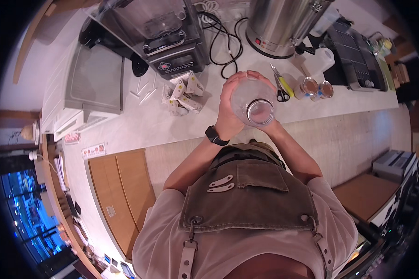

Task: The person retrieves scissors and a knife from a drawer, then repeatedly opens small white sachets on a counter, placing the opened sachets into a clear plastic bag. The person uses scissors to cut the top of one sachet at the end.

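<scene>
A clear, see-through bottle (245,93) is held between both my hands over the near part of the worktop. Its round mouth faces up at me, with no cap on it, and I make out no contents inside. My left hand (227,108) wraps the bottle's left side, with a black watch (216,135) on that wrist. On the other side, my right hand (265,78) grips the bottle, its palm mostly hidden behind the clear wall. Black-handled scissors (282,95) and a cutter with a yellow-green handle (286,86) lie just right of the bottle.
Left of my hands lie several wrapped packets (185,94) and thin white sticks (147,95). A blender base (179,64), loose black cables (227,62) and a steel urn (277,28) stand behind. Two small jars (308,86) are at right; a grey appliance (94,76) stands far left.
</scene>
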Tool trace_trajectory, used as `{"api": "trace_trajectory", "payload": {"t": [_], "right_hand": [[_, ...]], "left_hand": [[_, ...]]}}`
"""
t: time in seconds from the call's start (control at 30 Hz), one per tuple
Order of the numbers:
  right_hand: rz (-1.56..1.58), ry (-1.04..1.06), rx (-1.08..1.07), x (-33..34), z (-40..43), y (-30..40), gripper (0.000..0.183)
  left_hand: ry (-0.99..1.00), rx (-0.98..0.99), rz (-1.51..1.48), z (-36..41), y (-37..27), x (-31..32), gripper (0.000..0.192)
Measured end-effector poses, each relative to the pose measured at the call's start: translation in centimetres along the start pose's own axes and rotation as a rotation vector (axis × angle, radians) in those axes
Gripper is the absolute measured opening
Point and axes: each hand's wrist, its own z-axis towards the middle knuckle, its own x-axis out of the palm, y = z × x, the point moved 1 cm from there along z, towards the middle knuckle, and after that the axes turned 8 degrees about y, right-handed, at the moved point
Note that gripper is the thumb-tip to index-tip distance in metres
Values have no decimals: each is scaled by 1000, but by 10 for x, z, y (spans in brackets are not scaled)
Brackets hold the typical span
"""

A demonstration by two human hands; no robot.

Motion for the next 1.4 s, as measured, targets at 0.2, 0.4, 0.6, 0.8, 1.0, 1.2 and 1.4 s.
{"api": "trace_trajectory", "payload": {"t": [0.2, 0.4, 0.6, 0.8, 1.0, 1.2, 1.4], "right_hand": [[-71, -45, 23, -4, 12, 26, 118], [55, -243, 182, 3, 33, 62, 102], [-92, -304, -136, -18, 97, 83, 49], [-61, -296, -109, -34, 134, 144, 42], [-90, -245, -144, -23, 127, 174, 42], [-115, -288, -100, -21, 138, 163, 41], [-406, -152, -275, 31, 61, 149, 63]], "left_hand": [[-25, 67, -224, 28, -31, -3, 54], [179, -59, -365, 34, -25, -14, 84], [61, 453, -161, 103, -75, -23, 48], [191, 637, -67, 161, -119, -36, 91], [185, 661, -24, 171, -131, -44, 95], [452, 398, -234, 142, -121, -69, 109], [435, -41, -432, 57, -119, -116, 90]]}}
